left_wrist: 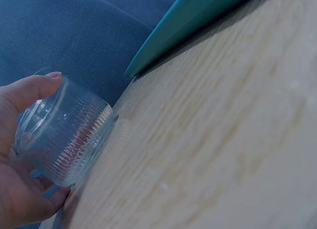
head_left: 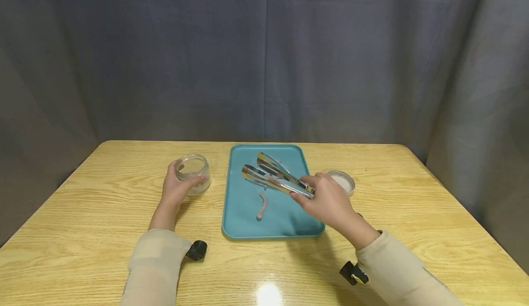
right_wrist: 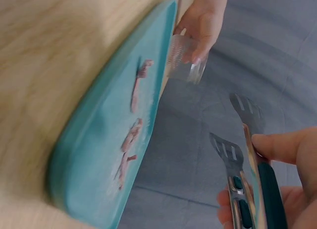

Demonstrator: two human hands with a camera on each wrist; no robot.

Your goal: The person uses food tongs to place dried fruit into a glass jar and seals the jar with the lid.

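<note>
My left hand [head_left: 175, 189] grips a clear glass jar [head_left: 203, 186] from the left, thumb on its near side. The jar stands upright and uncovered on the table; its ribbed wall [left_wrist: 74, 135] shows in the left wrist view, with something reddish visible through it. My right hand [head_left: 330, 200] holds metal tongs [head_left: 285, 186] above a teal tray [head_left: 289, 225]. Their slotted ends are spread apart with nothing between them, and dark green grips [right_wrist: 275, 204] line the handles. On the tray lies a curved pinkish strip [head_left: 264, 205]; the right wrist view shows several such pieces [right_wrist: 131, 135].
A round lid [head_left: 344, 182] with a pale inside lies just right of the tray, partly behind my right hand. The wooden table [head_left: 103, 205] ends at a grey curtain [head_left: 186, 67] behind. A small black device is strapped at each wrist.
</note>
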